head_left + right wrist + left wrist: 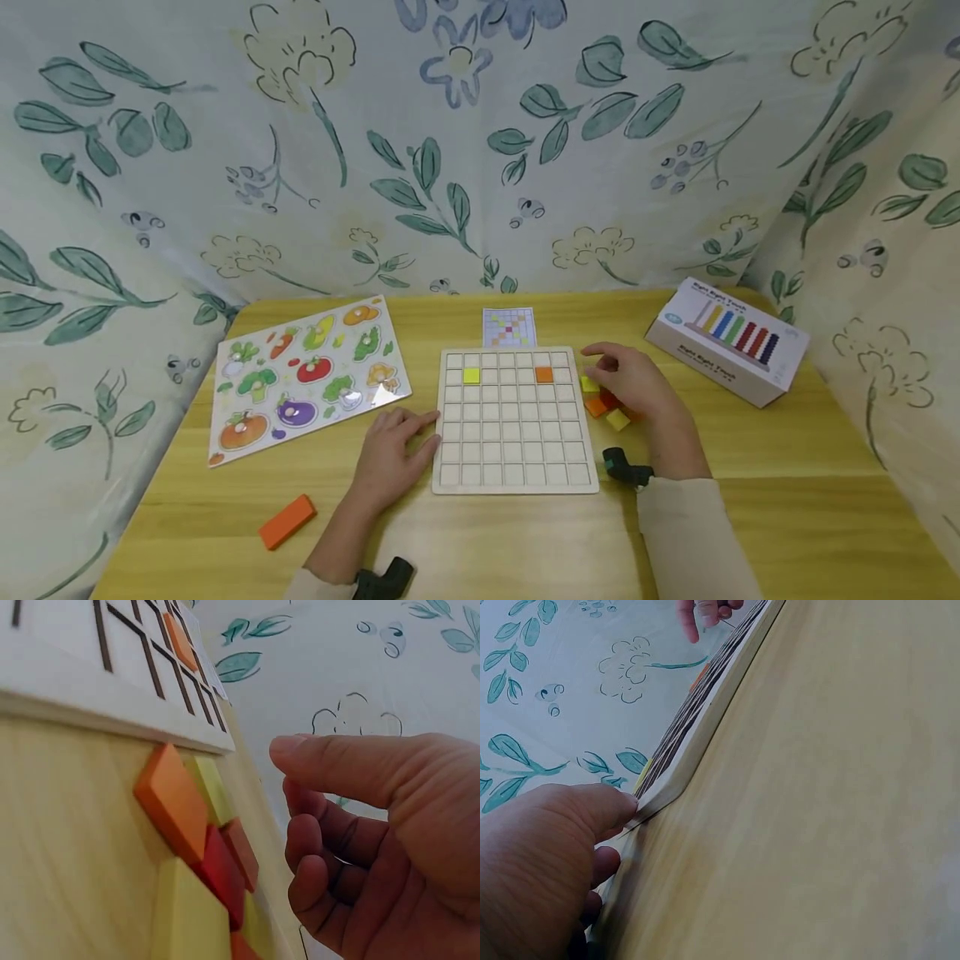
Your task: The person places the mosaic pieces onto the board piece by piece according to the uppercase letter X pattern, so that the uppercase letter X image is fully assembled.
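Observation:
A square wooden grid board (517,452) lies on the table, with a yellow tile (471,376) near its upper left and an orange tile (543,375) near its upper right. At the board's left edge rests my left hand (390,458); thumb and index finger touch the rim. In the left wrist view, that thumb (611,810) meets the board's corner. My right hand (637,379) hovers over a small pile of loose tiles beside the board. Its fingers are loosely curled and hold nothing. The right wrist view shows orange (176,802), red (223,874) and yellow tiles (191,915) there.
A small printed card (509,327) with coloured squares lies behind the board. At left is a vegetable puzzle board (225,417), with an orange block (288,522) nearer the front. A white box (727,342) sits at back right. Patterned cloth (420,200) hangs behind the table.

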Available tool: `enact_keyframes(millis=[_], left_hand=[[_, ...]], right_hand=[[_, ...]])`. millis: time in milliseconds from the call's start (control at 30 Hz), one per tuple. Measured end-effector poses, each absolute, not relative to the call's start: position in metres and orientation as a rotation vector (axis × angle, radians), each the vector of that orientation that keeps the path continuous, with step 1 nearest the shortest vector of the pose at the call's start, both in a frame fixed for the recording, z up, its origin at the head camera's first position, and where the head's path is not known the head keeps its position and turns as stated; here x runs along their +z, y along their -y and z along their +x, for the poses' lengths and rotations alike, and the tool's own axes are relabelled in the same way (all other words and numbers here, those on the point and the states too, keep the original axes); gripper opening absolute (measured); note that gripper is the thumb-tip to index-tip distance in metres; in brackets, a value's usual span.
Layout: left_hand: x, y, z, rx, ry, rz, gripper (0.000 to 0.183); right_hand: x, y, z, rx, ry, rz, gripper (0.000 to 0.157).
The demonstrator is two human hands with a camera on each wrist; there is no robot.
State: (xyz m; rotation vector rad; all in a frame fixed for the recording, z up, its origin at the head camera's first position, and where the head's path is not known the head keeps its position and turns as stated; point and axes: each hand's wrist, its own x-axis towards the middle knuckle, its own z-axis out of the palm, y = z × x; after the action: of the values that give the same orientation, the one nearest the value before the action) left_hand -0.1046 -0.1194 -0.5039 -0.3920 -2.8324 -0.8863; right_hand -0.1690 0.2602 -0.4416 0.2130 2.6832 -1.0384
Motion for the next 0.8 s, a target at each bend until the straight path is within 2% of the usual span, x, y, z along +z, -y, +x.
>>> enact_keyframes(millis=[200, 500, 800], left_hand=[[-0.503, 0.119, -0.105, -0.887, 2.818, -0.416, 0.036], [-0.507, 0.116, -0.105, -0.915, 2.799, -0.44, 0.035], [-0.504, 0.119, -0.105, -0.901, 2.795, -0.413, 0.034]], right_hand=[[-0.438, -0.28, -0.161, -1.087, -2.65, 0.319, 0.04], [-0.443, -0.295, -0.151, -1.05, -2.608, 0.318, 0.041], [-0.447, -0.286, -0.154, -1.088, -2.603, 0.278, 0.041]])
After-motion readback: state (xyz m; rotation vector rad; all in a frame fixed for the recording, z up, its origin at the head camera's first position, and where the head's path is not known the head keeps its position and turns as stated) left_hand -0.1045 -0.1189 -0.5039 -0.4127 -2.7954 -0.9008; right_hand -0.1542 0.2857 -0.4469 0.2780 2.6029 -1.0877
